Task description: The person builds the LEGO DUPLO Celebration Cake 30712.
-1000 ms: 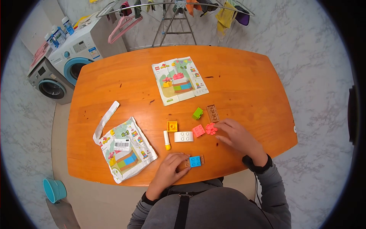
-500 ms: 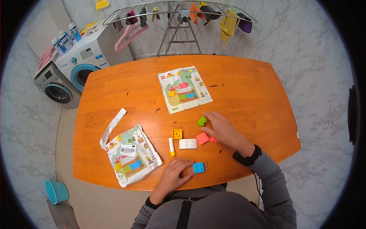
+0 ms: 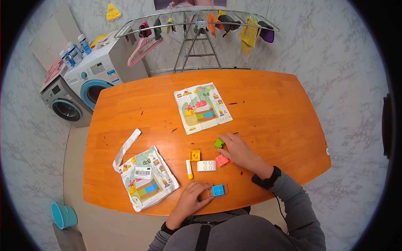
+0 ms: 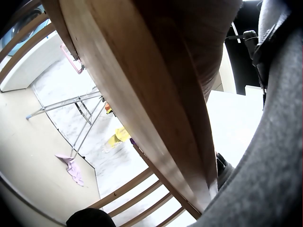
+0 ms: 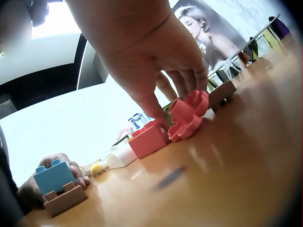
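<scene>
In the head view, my left hand (image 3: 190, 201) grips the left end of a brown brick (image 3: 226, 188) by the near table edge. A blue brick (image 3: 217, 190) is stacked on it. My right hand (image 3: 240, 152) reaches over the table, thumb and fingers around a green brick (image 3: 218, 143). Below that hand lies a pink brick (image 3: 221, 160), beside a white brick (image 3: 207, 165). In the right wrist view, a pink flower piece (image 5: 189, 116) stands under the right hand (image 5: 147, 52), and the green brick is mostly hidden. The left wrist view does not show the left fingertips.
A yellow brick (image 3: 194, 155) and a white stick with a yellow end (image 3: 189, 169) lie left of the white brick. Farther left is a printed bag (image 3: 148, 180) with a torn strip (image 3: 125, 149). An instruction sheet (image 3: 202, 108) lies toward the far side.
The right hand has gone from the flower piece to the green brick and now pinches it; that brick has shifted slightly left. The left hand stays at the brown brick. The head view has tilted up.
</scene>
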Tool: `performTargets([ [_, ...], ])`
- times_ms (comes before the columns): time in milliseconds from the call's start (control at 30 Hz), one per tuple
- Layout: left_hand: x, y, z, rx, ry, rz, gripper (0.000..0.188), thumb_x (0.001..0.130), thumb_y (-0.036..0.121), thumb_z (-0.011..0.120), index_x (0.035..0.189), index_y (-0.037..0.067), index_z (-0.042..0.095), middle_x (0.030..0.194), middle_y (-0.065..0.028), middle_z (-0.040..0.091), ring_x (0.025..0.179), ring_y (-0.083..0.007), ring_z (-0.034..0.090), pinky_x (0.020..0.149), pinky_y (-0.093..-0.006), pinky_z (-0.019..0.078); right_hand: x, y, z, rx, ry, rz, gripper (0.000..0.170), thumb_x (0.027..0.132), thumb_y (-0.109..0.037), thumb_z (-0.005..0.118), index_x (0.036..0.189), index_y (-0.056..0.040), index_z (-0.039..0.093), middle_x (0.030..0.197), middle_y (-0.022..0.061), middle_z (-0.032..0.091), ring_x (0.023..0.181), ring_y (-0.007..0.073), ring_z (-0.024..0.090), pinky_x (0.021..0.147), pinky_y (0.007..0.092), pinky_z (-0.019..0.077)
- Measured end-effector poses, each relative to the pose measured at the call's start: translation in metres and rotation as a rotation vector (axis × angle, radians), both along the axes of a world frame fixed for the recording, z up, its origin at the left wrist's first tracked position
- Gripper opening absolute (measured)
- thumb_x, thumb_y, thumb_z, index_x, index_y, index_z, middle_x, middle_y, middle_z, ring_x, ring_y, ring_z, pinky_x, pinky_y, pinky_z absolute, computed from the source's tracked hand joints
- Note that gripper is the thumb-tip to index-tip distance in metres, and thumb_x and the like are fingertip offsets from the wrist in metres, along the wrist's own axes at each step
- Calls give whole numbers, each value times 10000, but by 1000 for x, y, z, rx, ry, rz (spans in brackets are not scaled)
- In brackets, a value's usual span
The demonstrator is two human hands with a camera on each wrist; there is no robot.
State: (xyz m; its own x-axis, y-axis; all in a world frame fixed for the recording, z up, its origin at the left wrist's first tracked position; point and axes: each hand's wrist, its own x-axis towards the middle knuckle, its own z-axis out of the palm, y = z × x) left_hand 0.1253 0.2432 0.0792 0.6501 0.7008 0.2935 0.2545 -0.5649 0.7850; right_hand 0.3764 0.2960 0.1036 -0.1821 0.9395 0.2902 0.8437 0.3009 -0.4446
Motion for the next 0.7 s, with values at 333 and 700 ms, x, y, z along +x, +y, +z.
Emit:
performTargets([
  [333, 1, 0, -2, 2, -7, 16, 388, 705, 133, 804, 1045, 48, 639, 1013, -108, 660, 958, -285, 611, 849, -368, 493, 9, 4, 8, -155, -74, 5, 424, 822, -153, 645, 1211, -3, 571, 1018, 166, 541, 957, 317, 560, 844, 379, 476],
  [700, 1, -1, 0, -16, -4, 4, 372, 737, 122, 773, 1066, 40, 621, 1028, -107, 645, 1005, -286, 595, 872, -368, 491, -7, -4, 25, 68, -82, 107, 275, 799, -103, 640, 1065, -41, 608, 986, 117, 551, 969, 286, 543, 829, 392, 453],
])
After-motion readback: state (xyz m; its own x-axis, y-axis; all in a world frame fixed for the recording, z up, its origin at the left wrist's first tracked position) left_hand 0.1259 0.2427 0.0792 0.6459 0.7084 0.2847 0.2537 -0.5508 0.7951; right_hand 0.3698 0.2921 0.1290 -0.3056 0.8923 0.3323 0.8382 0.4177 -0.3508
